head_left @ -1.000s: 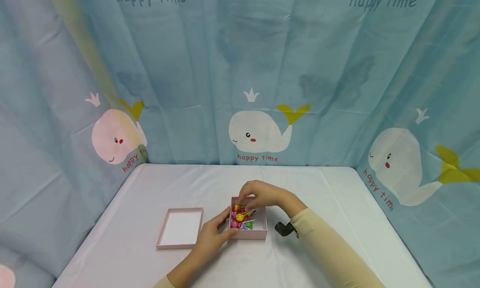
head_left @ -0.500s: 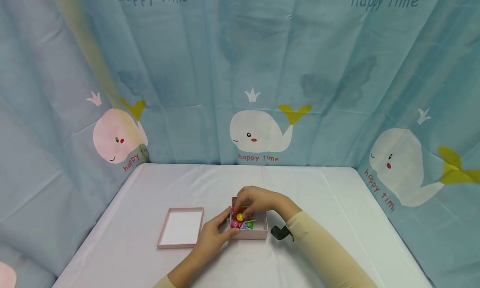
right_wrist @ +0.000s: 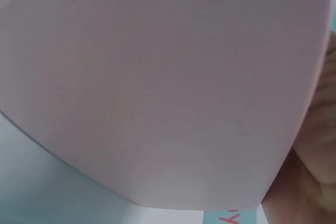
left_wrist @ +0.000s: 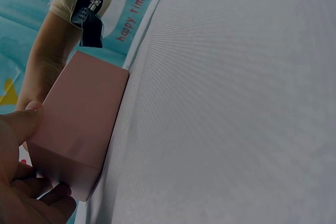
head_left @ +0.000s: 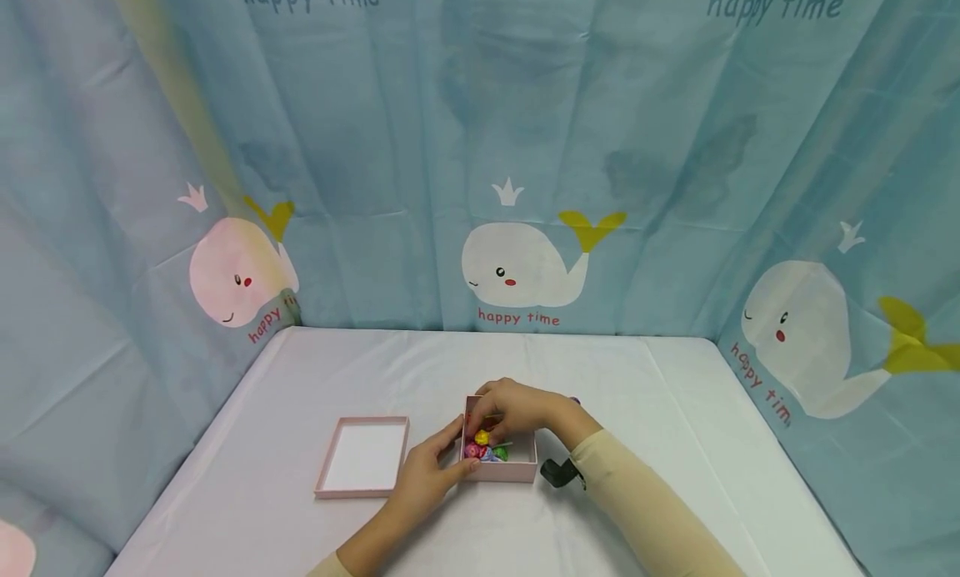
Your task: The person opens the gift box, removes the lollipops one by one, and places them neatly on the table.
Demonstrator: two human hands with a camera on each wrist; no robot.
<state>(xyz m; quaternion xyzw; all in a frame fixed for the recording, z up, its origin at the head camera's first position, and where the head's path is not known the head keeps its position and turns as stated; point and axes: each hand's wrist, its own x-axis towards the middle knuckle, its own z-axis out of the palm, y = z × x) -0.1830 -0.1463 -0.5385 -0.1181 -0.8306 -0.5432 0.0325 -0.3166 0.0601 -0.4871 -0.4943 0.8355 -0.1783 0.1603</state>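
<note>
A pink box (head_left: 504, 472) stands uncovered on the table with several wrapped lollipops inside: a yellow one (head_left: 482, 437), a pink one (head_left: 472, 450) and a green one (head_left: 500, 454) show. My left hand (head_left: 423, 474) grips the box's left side, thumb at the front corner and fingers along the side; the left wrist view also shows this grip on the box (left_wrist: 79, 114). From above, my right hand (head_left: 513, 406) reaches into the box, its curled fingertips close to the yellow lollipop. Whether they pinch it is hidden. In the right wrist view, the box wall (right_wrist: 157, 87) covers most of the scene.
Left of the box lies a shallow pink lid (head_left: 363, 456), its white inside facing up. A small purple thing (head_left: 575, 400) peeks out behind my right wrist. A blue whale-print curtain (head_left: 390, 268) surrounds the white-covered table (head_left: 637, 377) at the back and sides.
My right hand has come lower and nearer into the box, hiding more lollipops. The purple thing behind the wrist has come into sight. My left hand keeps its hold on the box.
</note>
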